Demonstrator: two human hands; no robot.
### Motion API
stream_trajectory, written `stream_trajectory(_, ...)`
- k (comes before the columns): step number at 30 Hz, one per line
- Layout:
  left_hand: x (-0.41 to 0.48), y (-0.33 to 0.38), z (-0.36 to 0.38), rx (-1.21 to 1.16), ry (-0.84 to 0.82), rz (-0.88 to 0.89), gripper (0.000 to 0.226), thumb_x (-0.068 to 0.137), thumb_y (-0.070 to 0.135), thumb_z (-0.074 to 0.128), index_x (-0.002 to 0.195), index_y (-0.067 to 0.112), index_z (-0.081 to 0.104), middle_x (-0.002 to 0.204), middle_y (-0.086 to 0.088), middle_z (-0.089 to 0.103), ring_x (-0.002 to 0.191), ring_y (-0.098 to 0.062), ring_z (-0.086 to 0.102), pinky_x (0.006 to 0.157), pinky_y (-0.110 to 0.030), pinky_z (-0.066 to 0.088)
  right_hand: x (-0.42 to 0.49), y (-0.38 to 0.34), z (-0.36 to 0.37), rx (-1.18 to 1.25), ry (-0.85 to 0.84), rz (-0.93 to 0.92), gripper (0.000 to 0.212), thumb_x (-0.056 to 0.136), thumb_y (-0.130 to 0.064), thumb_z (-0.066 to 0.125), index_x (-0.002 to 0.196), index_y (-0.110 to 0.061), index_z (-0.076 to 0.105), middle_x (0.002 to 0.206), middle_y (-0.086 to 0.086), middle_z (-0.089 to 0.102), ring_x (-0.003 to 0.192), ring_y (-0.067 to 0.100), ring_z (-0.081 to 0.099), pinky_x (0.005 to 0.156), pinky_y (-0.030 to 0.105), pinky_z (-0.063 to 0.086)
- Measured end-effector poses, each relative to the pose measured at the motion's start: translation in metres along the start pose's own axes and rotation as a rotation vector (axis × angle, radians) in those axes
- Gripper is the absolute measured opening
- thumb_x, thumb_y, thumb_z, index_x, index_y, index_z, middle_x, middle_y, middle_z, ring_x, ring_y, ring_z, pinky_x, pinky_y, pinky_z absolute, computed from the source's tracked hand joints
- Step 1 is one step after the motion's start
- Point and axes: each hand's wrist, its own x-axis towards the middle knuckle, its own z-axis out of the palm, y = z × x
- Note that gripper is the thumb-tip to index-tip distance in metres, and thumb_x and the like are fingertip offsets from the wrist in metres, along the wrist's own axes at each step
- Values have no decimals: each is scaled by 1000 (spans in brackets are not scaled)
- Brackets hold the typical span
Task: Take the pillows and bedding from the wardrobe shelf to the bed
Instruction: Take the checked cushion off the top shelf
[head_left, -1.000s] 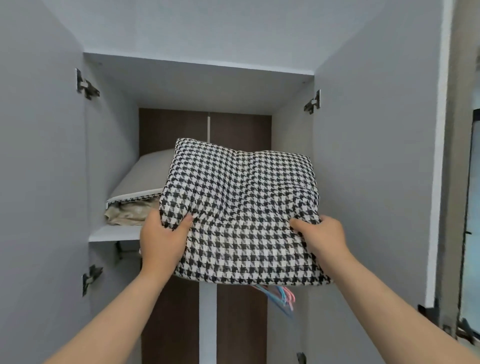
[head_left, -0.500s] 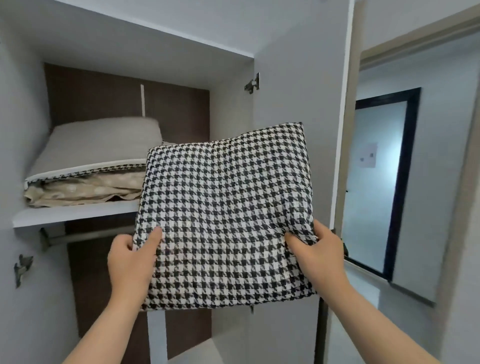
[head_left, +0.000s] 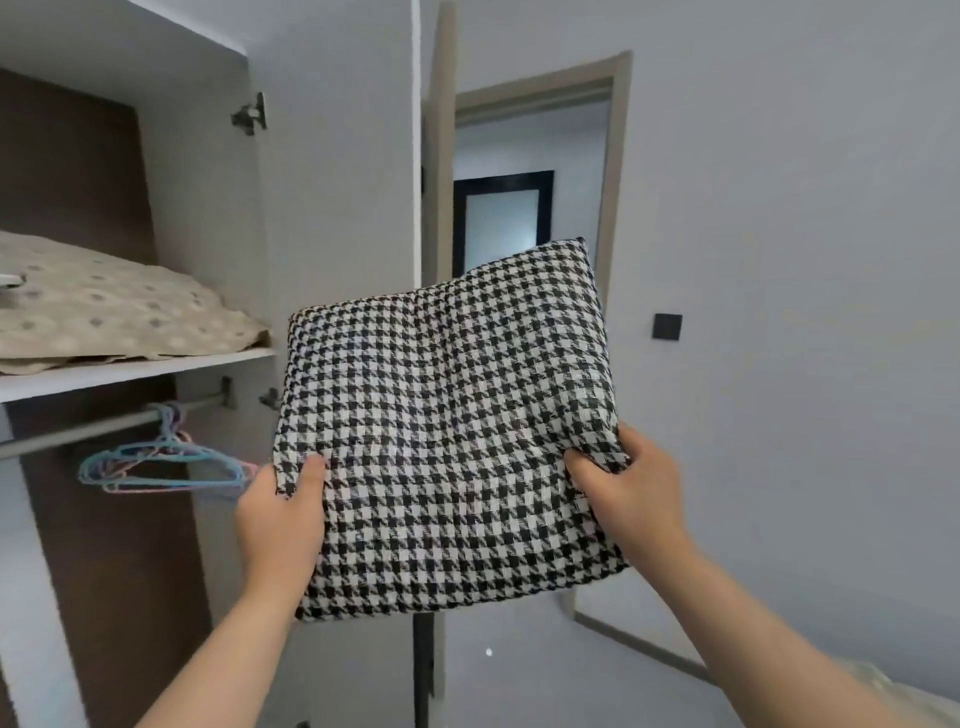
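Now the houndstooth pillow (head_left: 447, 431) is held in the air, clear of the wardrobe shelf (head_left: 135, 369). The left hand (head_left: 280, 519) and right hand (head_left: 631, 499) pinch its lower sides, thumbs on top. Beige dotted bedding (head_left: 119, 312) lies on the shelf, hangers (head_left: 161, 460) on the rail below. An open wardrobe door (head_left: 337, 182) stands just behind the pillow, with a doorway (head_left: 524, 208) beyond.

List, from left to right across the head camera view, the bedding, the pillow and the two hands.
spotted bedding on the wardrobe shelf → left hand → checked pillow → right hand. The hangers and the wall switch are left out, since each overlaps a neighbour across the width.
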Motion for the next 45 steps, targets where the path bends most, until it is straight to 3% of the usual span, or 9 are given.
stream_trajectory(5,-58,55,78,-124,-140,65,21,95,30,54,75,24,54,76,8,56,70,-6,50,58,-26,35,-12,15,-107,-79,159,18,22,76,-20,74,89,-37,69,86,-20,73,84,0,67,76,32,56)
stream_trajectory(9,-105,82,145,-177,-252,88,21,94,32,55,89,14,62,80,6,61,74,-14,56,64,-31,40,-27,29,-193,-134,253,52,20,77,-19,74,91,-33,70,87,-18,74,83,3,69,76,36,58)
stream_trajectory(14,-188,131,228,-222,-437,136,25,97,29,52,74,18,56,71,2,57,67,-16,52,56,-27,35,-55,53,-306,-242,403,110,16,78,-22,73,88,-33,69,84,-16,74,79,8,70,75,44,59)
stream_trajectory(20,-287,167,330,-280,-645,165,40,96,41,47,104,6,65,100,-9,67,96,-30,61,87,-49,49,-99,76,-424,-404,596,189,14,76,-26,74,86,-34,69,83,-19,74,76,8,69,73,45,59)
stream_trajectory(24,-360,200,388,-340,-796,201,37,98,32,47,66,14,46,64,1,47,62,-21,42,58,-34,32,-130,87,-492,-486,732,267,13,76,-27,74,86,-31,69,80,-15,74,73,8,69,70,45,60)
stream_trajectory(27,-410,220,434,-417,-918,190,41,98,30,47,66,5,48,64,-10,50,60,-24,42,54,-34,32,-150,95,-538,-560,824,324,15,76,-25,75,84,-35,67,78,-17,74,72,1,69,72,39,60)
stream_trajectory(36,-559,266,593,-540,-1298,259,42,99,31,45,65,6,43,65,-8,46,61,-24,40,56,-36,30,-185,152,-637,-736,1186,482,28,87,-55,58,100,-32,67,97,-13,72,92,7,66,87,43,55)
stream_trajectory(41,-644,266,665,-512,-1515,332,42,99,34,42,64,12,40,66,-5,46,63,-24,41,55,-35,28,-201,201,-672,-795,1357,666,25,89,-48,58,97,-26,66,92,-13,68,88,9,63,88,41,53)
stream_trajectory(45,-718,245,690,-454,-1704,395,38,99,37,40,76,10,54,79,-8,58,76,-30,52,65,-37,37,-242,242,-680,-758,1501,864,47,87,-52,57,113,-14,65,108,-9,68,100,12,62,94,40,51)
